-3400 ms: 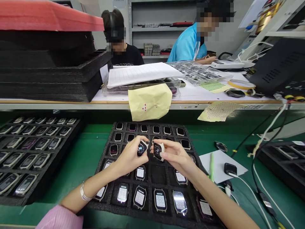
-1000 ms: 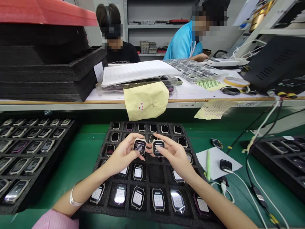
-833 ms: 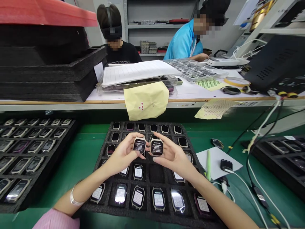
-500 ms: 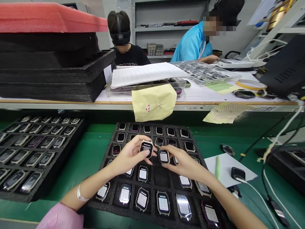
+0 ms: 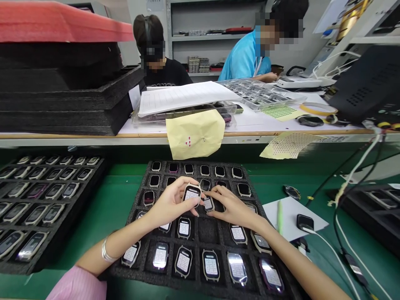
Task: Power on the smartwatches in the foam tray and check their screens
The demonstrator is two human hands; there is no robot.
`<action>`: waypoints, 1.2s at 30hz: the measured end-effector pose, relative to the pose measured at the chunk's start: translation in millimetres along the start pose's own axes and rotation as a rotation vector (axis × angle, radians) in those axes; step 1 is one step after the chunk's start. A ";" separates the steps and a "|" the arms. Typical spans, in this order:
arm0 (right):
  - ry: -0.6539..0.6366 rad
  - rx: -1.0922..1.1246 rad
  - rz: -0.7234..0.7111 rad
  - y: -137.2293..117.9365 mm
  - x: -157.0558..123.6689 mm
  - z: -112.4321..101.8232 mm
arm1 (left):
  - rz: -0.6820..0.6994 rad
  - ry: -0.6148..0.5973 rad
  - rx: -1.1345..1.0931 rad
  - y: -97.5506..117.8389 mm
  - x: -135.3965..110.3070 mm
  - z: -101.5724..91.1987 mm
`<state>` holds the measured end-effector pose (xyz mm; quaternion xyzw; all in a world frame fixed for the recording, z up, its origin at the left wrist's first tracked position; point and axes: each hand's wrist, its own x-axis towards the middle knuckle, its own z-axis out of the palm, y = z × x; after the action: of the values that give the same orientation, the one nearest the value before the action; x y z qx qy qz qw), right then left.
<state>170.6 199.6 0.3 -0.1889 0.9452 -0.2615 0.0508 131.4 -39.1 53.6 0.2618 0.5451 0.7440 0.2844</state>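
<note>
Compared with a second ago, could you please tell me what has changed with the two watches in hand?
The right hand lowered its watch down to the foam tray, fingers still on it. The left hand still holds the other watch up. Everything else stayed put.

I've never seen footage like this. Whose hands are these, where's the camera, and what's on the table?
No machine here: a person works bare-handed, and the camera sits on their head, looking down. Their left hand holds a watch body with a lit screen. Their right hand pinches a second watch body low over a black foam tray of watches, on a green mat. A second tray lies to the left; a green pen on white paper to the right. Behind the shelf sit a person in black and one in blue.
</note>
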 end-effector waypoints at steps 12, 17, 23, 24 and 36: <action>0.070 -0.171 -0.079 6.3 10.0 -0.7 | 0.110 -0.388 0.997 -65.1 7.8 5.4; 0.083 -0.189 -0.061 2.0 18.7 9.0 | 0.083 -0.442 1.132 -89.3 2.2 17.8; 0.027 -0.187 -0.098 -20.7 -0.3 8.4 | 0.074 -0.444 1.165 -86.3 -32.2 21.2; 0.000 -0.180 -0.112 -23.8 -5.2 6.8 | 0.074 -0.444 1.161 -86.9 -40.3 21.0; -0.056 -0.304 -0.123 -38.5 -16.0 14.5 | 0.385 -0.385 1.435 -98.6 -52.5 21.9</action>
<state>200.9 168.4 7.6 -0.2593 0.9586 -0.1130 0.0319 197.1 -37.8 -39.3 0.5975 0.7801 0.1854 0.0002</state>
